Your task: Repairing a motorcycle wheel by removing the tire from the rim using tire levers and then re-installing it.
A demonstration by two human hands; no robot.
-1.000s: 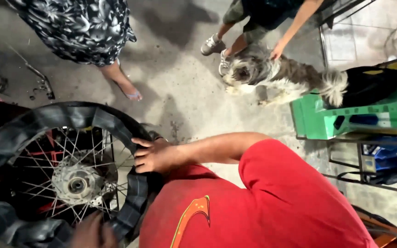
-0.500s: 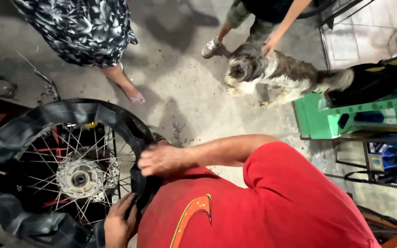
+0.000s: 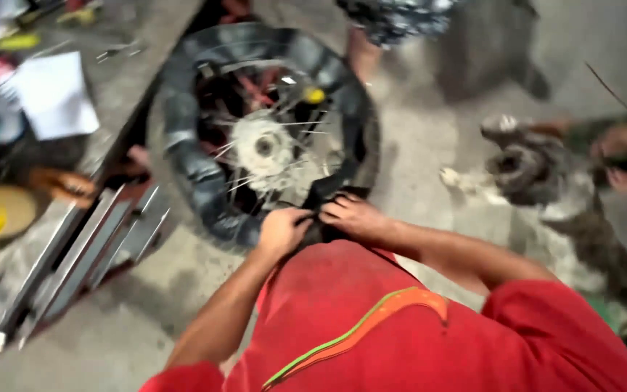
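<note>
We grip the black tyre [image 3: 205,196] at its six o'clock edge, left hand [image 3: 282,231] and right hand [image 3: 353,216] curled, fingers pinching rubber. Stiff, probably heavy spoked wheel [image 3: 264,147] lies flat; the bead looks the surest hold.

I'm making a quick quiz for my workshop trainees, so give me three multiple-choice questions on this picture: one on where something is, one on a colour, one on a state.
1. Where do both hands grip the tyre?
A. its near edge, by the person's chest
B. its far edge
C. the hub

2. What colour is the person's shirt?
A. blue
B. red
C. white

3. How is the spoked wheel placed?
A. hanging on a wall
B. rolling away
C. held in front of the person

Answers:
1 A: left hand and right hand clutch the black tyre nearest the body.
2 B: the shirt is red.
3 C: the spoked wheel sits gripped before them.
</note>
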